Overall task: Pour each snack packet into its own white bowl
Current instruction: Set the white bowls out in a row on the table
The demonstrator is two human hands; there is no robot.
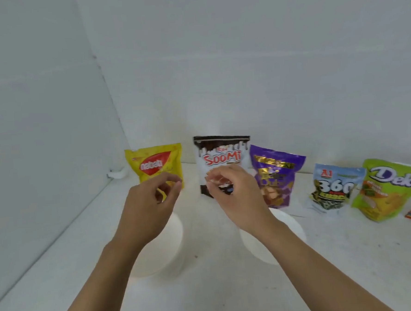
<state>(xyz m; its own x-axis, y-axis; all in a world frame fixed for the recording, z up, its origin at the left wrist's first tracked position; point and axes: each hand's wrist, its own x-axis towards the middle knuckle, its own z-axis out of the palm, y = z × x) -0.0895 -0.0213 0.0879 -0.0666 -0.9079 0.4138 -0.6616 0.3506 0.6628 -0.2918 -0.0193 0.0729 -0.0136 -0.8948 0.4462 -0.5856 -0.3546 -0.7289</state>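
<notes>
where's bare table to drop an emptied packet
Bare: the near table before the left bowl and right bowl, the strip from left bowl to wall, and front right before the 360 packet and Deka packet. Crowded: the back packet row.

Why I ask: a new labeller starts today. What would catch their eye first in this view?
The row of bright snack packets along the white back wall stands out: yellow Nabati packet at left, brown-and-white Soomi packet, purple packet, blue 360 packet, green Deka packet at right. In front, the left hand and right hand reach with curled fingers toward the first two; contact is unclear. Two white bowls sit beneath the forearms.
</notes>
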